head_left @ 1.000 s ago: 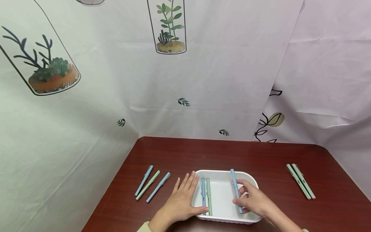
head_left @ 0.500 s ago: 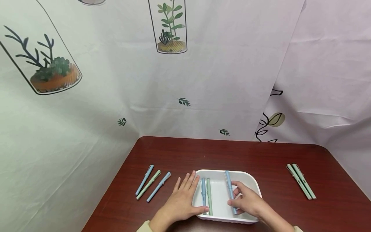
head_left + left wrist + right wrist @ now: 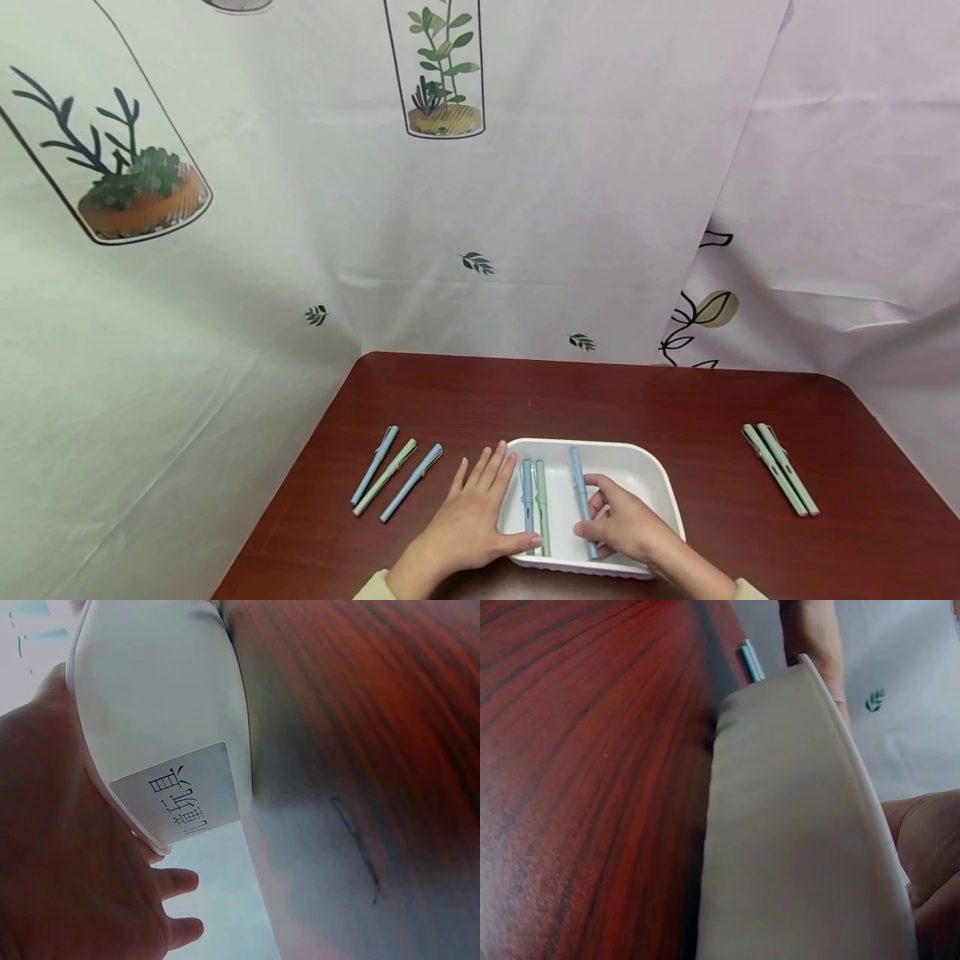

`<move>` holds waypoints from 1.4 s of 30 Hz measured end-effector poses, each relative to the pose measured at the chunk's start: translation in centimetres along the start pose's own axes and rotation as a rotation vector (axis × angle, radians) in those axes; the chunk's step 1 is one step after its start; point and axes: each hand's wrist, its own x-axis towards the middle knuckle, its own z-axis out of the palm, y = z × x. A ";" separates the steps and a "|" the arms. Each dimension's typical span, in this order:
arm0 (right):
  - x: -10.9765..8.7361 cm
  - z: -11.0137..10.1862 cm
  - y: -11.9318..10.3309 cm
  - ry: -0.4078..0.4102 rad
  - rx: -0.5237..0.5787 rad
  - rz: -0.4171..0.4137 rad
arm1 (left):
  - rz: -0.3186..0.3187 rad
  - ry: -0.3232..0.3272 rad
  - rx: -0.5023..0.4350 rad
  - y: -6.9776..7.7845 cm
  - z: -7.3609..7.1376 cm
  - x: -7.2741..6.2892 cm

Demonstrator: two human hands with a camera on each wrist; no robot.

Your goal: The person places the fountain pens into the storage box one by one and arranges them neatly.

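Observation:
In the head view a white plastic tray (image 3: 643, 475) stands at the table's front. My right hand (image 3: 628, 523) pinches a blue pen (image 3: 580, 479) by its lower part, over the middle of the tray, cap end pointing away. Whether this pen touches the tray floor I cannot tell. A blue pen (image 3: 528, 492) and a green pen (image 3: 542, 504) lie side by side along the tray's left side. My left hand (image 3: 467, 527) rests on the tray's left rim, fingers straight, thumb across the front corner. The left wrist view shows its palm (image 3: 82, 832) against the tray's labelled outer wall (image 3: 161, 682).
On the dark red table (image 3: 480, 392), two blue pens and a green pen (image 3: 384, 477) lie left of the tray. Two green pens (image 3: 780, 471) lie together at the right. A patterned white cloth (image 3: 570, 208) hangs behind the table's far edge.
My right hand has moved left across the tray with the blue pen, toward the two pens lying there. The left hand has stayed on the rim.

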 end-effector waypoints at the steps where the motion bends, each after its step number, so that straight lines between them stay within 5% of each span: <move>1: 0.0 0.1 0.0 0.002 -0.006 0.001 | 0.001 -0.001 0.000 0.0 0.0 0.0; 14: 0.5 0.7 0.3 -0.032 -0.064 -0.036 | 0.002 -0.005 -0.006 -0.1 0.2 0.0; 29: 1.5 1.6 0.1 -0.026 -0.181 0.050 | 0.010 0.005 0.000 -0.1 0.3 0.0; 42: 1.6 1.9 -0.3 -0.061 -0.228 0.040 | 0.012 0.017 0.002 -0.2 0.3 0.0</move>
